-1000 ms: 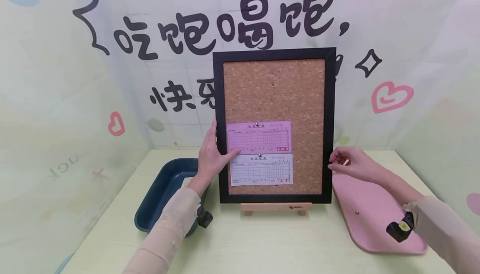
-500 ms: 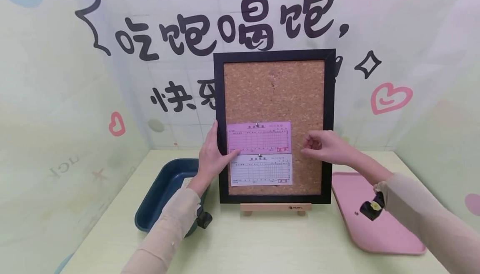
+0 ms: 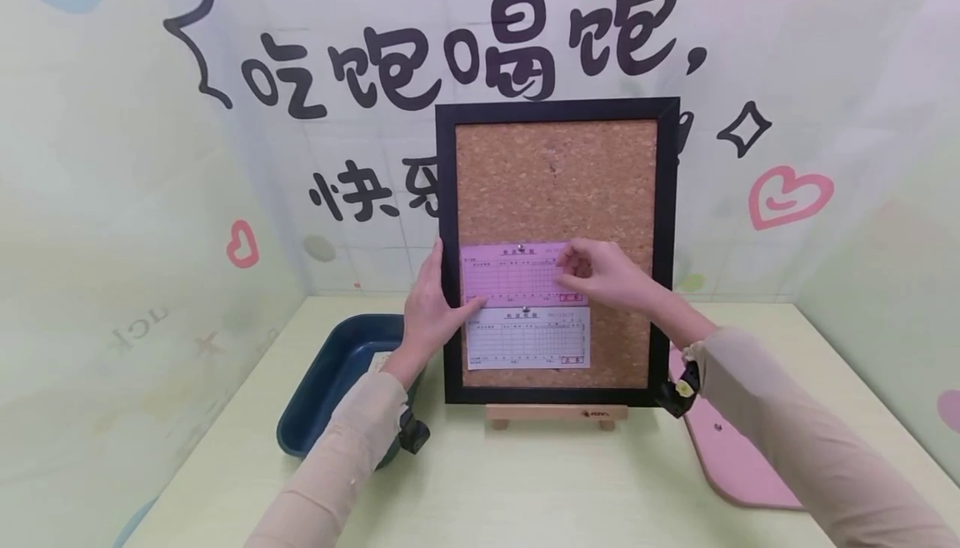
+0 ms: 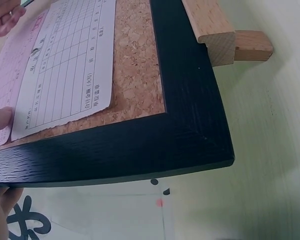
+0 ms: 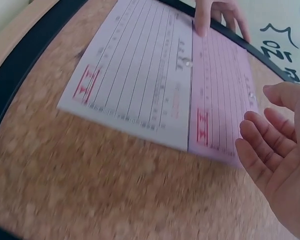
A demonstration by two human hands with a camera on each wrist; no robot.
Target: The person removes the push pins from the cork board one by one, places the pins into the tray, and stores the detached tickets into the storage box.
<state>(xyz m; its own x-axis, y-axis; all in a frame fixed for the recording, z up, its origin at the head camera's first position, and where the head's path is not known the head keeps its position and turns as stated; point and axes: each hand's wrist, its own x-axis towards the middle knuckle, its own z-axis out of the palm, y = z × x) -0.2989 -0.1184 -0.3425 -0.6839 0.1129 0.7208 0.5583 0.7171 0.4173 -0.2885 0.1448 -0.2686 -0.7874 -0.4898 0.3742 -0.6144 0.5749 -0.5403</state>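
left hand [image 3: 435, 300] grips the board [image 3: 555, 190] by its left edge, likely steadying it; right hand [image 3: 606, 276], loosely curled, empty, hovers before the pinned pink slip [image 3: 510, 277].

Head view: bright, even, diffuse light; soft shadows on the tabletop [image 3: 525, 481]; walls [image 3: 135, 248] pale, washed out. Left wrist view: faint sheen on the black frame [image 4: 90, 155], whose edge bows from lens distortion. Right wrist view: cork board [image 5: 115, 190] streaked by blur; small print on 2 slips [image 5: 135, 75] unreadable.
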